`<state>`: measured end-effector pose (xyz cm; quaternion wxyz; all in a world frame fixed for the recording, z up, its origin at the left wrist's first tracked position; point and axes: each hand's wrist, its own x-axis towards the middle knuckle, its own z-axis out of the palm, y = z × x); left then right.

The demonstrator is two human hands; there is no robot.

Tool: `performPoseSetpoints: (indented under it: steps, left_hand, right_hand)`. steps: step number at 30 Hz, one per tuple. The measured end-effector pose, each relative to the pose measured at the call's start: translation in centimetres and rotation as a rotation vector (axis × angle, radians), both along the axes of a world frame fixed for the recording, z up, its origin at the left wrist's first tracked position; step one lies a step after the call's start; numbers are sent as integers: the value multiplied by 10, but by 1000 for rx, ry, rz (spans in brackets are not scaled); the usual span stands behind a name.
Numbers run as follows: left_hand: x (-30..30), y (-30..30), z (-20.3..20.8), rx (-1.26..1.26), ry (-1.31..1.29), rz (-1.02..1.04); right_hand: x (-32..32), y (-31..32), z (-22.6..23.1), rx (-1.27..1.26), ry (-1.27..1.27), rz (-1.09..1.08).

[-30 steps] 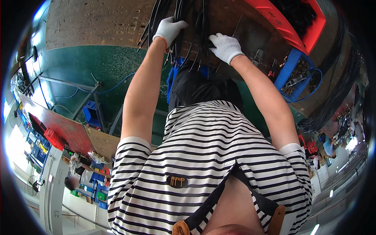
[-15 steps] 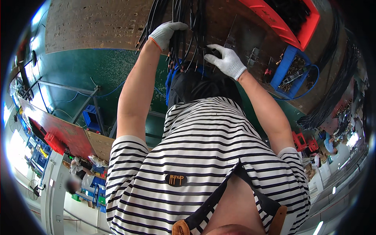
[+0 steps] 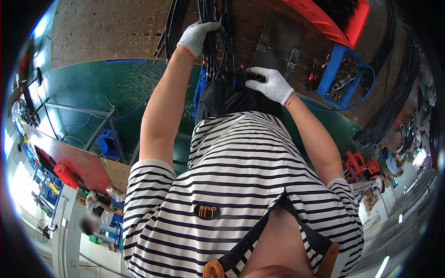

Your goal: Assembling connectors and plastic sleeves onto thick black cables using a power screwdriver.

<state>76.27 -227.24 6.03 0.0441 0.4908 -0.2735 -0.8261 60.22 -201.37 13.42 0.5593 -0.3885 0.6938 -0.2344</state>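
Several black cables (image 3: 204, 13) lie over the edge of the brown table, their stripped, coppery ends hanging toward my lap. My left hand (image 3: 198, 38), in a white knit glove with an orange cuff, is closed around part of this bundle just above the ends. To the right of the ends, my white-gloved right hand (image 3: 273, 86) pinches a short, hollow black tube-like piece (image 3: 260, 78) between thumb and fingers. A small gap separates it from the nearest cables. Its far end is partly hidden by the fingers.
On the brown table (image 3: 106, 30), a red bin (image 3: 320, 21) holds dark parts at the back right. Nearer stands a blue tray (image 3: 332, 76) with small metal pieces and a tool. Long black cables (image 3: 387, 118) drape over the right side. A metal frame (image 3: 76, 108) stands at left.
My right hand has come down toward my lap with the black piece still pinched. My left hand's fingers have closed more around the cables. The table has shifted slightly in view.
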Motion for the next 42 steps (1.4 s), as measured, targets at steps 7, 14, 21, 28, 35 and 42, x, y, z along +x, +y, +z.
performPoseSetpoints:
  steps: [7,14,21,28,35,42]
  left_hand:
    - [2,1,-2,-23,-17,12]
    - [-5,6,6,-55,-6,0]
    - [10,2,13,-214,-103,-51]
    - [41,-38,27,-118,-91,-2]
    - [47,-43,5,81,-87,-41]
    - [22,-25,1,49,-96,-70]
  right_hand:
    - [1,0,9,-16,-11,-29]
    - [19,-26,-16,156,-239,-291]
    - [34,-107,-69,73,-232,-388]
    - [33,-210,-87,17,225,-405]
    - [25,-198,-64,61,283,-350]
    - [13,-97,-41,38,236,-33]
